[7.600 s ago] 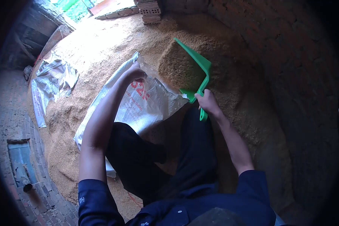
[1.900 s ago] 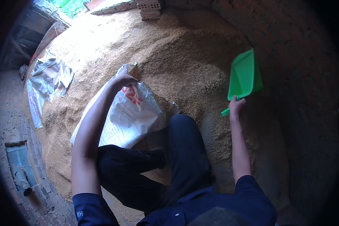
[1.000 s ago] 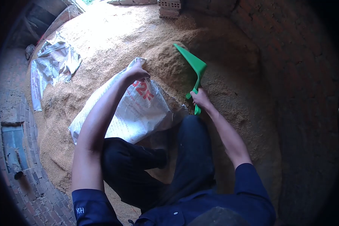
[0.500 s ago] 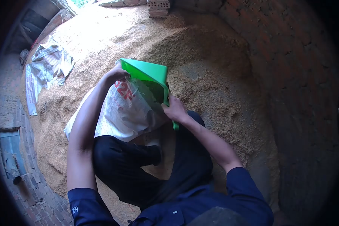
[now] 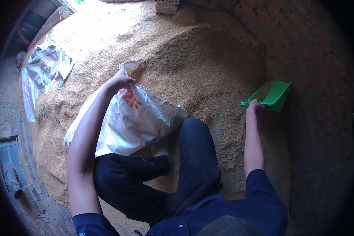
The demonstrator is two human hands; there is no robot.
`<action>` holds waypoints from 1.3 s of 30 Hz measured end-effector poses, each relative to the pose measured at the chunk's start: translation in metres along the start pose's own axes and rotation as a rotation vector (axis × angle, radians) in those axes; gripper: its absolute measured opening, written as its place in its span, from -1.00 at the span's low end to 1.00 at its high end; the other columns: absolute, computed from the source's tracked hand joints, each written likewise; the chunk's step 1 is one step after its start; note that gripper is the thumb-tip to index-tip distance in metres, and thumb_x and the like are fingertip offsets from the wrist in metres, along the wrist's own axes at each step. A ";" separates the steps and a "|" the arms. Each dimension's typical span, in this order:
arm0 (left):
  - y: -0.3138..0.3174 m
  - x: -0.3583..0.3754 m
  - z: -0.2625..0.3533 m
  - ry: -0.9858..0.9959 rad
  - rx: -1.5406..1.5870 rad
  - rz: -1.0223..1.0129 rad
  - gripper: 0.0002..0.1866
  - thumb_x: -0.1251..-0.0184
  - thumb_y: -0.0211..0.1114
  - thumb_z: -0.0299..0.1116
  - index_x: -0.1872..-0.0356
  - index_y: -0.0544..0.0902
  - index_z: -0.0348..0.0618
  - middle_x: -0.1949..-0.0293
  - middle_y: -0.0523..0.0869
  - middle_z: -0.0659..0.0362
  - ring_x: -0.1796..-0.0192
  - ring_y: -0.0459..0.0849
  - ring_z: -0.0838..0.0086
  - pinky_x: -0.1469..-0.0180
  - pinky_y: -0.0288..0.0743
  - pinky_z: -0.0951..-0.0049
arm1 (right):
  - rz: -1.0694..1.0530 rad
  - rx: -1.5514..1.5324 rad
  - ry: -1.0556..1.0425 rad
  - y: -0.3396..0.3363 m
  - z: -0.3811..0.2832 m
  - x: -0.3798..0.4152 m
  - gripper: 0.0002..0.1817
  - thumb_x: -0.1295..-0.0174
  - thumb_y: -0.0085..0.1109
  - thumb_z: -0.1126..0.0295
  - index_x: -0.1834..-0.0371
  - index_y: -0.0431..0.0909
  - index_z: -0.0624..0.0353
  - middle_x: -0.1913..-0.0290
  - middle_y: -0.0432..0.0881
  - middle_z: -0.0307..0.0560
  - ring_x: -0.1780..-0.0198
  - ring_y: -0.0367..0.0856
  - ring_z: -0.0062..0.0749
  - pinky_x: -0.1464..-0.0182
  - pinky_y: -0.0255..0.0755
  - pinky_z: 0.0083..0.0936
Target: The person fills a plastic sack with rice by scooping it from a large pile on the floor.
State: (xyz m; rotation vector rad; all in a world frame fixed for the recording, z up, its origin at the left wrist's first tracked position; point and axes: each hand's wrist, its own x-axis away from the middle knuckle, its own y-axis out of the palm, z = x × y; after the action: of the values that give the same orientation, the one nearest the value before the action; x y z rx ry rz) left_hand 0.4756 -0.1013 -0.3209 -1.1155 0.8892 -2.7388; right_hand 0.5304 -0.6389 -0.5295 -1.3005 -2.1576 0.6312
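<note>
A white woven sack with red print stands between my legs and the grain pile. My left hand is closed on the sack's upper rim at the far side. Far to the right, my right hand grips the handle of a green plastic dustpan. Some tan material shows inside the dustpan, which is held over the right edge of the pile, apart from the sack. How full the sack is cannot be seen.
A large heap of tan, grain-like material surrounds me. Another white sack lies crumpled on its left side. A hollow brick sits at the back. Brick walls curve along the right, and brick paving shows at lower left.
My right hand has carried the dustpan from the sack's mouth out to the far right. My left hand stays on the sack's rim, and the sack's mouth has sagged.
</note>
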 end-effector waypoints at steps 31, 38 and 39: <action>0.019 0.016 0.046 -0.061 0.243 -0.081 -0.01 0.01 0.33 -0.52 -0.32 -0.23 -0.41 0.48 0.49 0.12 0.54 0.52 0.51 0.59 0.39 0.54 | -1.546 0.123 -0.618 -0.052 -0.058 0.263 -0.66 -0.10 0.04 0.36 0.06 0.34 0.24 0.60 0.52 0.00 0.62 0.59 -0.27 0.55 0.51 -0.34; 0.023 -0.030 -0.005 0.230 -0.059 -0.111 -0.37 0.02 0.27 -0.52 -0.20 0.36 -0.22 0.42 0.58 0.21 0.53 0.53 0.54 0.55 0.42 0.53 | -1.500 0.213 -0.878 -0.069 -0.048 0.271 -0.49 -0.09 0.10 0.30 -0.13 0.30 0.22 0.34 0.60 0.28 0.36 0.64 0.03 0.18 0.50 -0.14; 0.028 -0.028 -0.006 0.231 -0.065 -0.114 -0.37 0.02 0.27 -0.52 -0.20 0.36 -0.22 0.42 0.58 0.21 0.53 0.53 0.54 0.55 0.42 0.53 | -1.387 0.221 -0.936 -0.067 -0.048 0.268 -0.49 -0.08 0.10 0.31 -0.12 0.30 0.22 0.34 0.60 0.29 0.32 0.62 0.10 0.16 0.48 -0.11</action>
State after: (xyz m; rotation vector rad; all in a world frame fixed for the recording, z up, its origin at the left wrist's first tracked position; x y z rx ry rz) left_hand 0.4878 -0.1143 -0.3561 -0.8979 0.9750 -2.9997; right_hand 0.4143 -0.4210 -0.3960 0.9025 -2.8113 0.8235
